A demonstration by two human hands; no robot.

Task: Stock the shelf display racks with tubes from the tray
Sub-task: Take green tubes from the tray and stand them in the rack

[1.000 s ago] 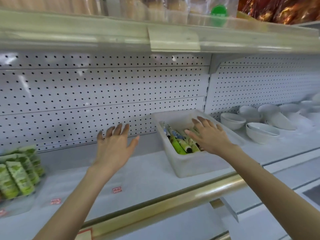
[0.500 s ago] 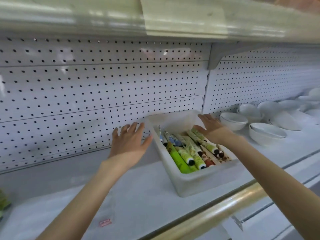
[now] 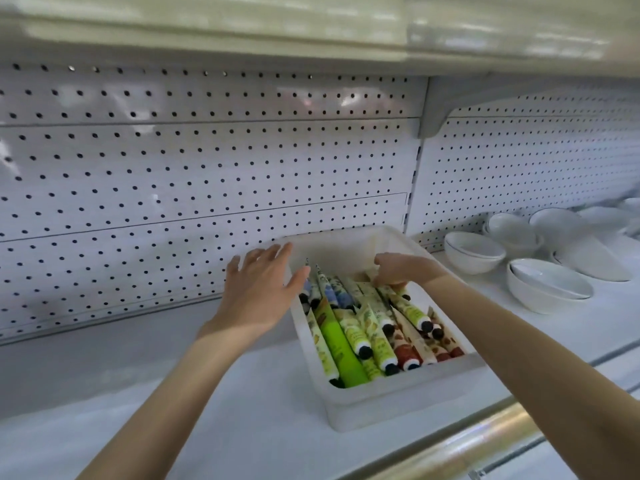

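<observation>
The right hand is at the far end of the tray, fingers bent down onto the tubes lying inside it. Whether it grips one, I cannot tell. The left hand is spread wide over the tray's left rim. The tray stands on the shelf — bowls are to its right.

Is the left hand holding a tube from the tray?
No, the left hand is spread open at the left rim of the tray, and its straight fingers hold none of the tubes.
</observation>
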